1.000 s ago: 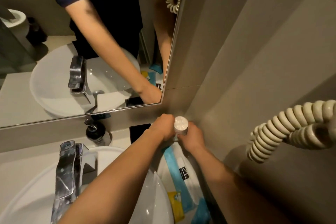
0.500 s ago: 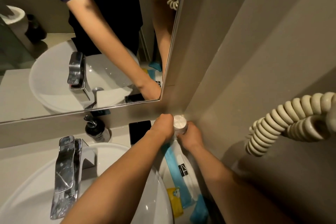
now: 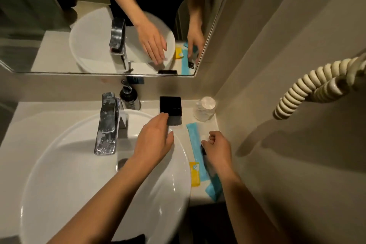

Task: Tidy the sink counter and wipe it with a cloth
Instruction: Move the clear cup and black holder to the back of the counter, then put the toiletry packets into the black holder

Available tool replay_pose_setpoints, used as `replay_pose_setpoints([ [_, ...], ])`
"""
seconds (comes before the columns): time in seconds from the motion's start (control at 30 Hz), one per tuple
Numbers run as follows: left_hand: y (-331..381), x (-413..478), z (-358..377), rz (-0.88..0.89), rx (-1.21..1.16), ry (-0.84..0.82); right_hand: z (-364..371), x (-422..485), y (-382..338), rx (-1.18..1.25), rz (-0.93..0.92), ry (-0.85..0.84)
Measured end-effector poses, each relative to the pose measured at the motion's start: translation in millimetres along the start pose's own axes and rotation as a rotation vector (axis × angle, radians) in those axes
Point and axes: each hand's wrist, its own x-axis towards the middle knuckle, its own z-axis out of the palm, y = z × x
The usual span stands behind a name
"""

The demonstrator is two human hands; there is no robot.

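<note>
A clear glass with a white cap (image 3: pixel 205 109) stands in the counter's back right corner, free of both hands. My left hand (image 3: pixel 153 140) hovers flat over the basin rim, fingertips at the front edge of a black square box (image 3: pixel 170 106). My right hand (image 3: pixel 216 148) rests loosely curled on a blue and white sachet (image 3: pixel 195 140) lying along the narrow counter (image 3: pixel 190 103); I cannot tell whether it grips it. A yellow packet (image 3: pixel 194 173) lies beside the sachet, and another blue packet (image 3: pixel 213 189) sits near the front edge.
A round white basin (image 3: pixel 79 174) with a chrome tap (image 3: pixel 107 123) fills the left. A black soap pump bottle (image 3: pixel 129 96) stands behind the tap. The mirror (image 3: pixel 59 35) hangs above. A coiled cream cord (image 3: pixel 309 89) hangs on the right wall.
Both hands have let go of the capped glass in the corner and drawn back; the left now reaches the black box, the right lies on the blue sachet. The view tilted down.
</note>
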Motion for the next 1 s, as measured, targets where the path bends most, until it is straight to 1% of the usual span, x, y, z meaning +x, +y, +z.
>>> replay_pose_setpoints([
  [0.13,-43,-22,4,-0.106,0.157,0.033,12,-18,9,-0.109,-0.014,-0.065],
  [0.2,-63,-21,11,-0.173,0.156,0.011,21,-16,9,-0.170,-0.029,-0.085],
  [0.3,-80,-14,22,-0.248,0.090,-0.031,32,-5,4,-0.225,-0.045,-0.107],
  [0.5,-80,-12,38,-0.261,0.029,-0.006,42,22,-6,-0.370,-0.023,-0.144],
  [0.6,-82,-12,42,-0.266,0.040,0.025,46,26,-8,-0.432,-0.013,-0.134],
  [0.7,-82,-10,43,-0.281,0.061,0.012,50,26,-10,-0.502,-0.031,-0.126],
  [0.87,-84,-11,44,-0.291,0.055,-0.010,52,23,-13,-0.531,-0.047,-0.097],
  [1.0,-87,-11,47,-0.292,0.070,-0.009,49,18,-14,-0.503,-0.050,-0.050],
])
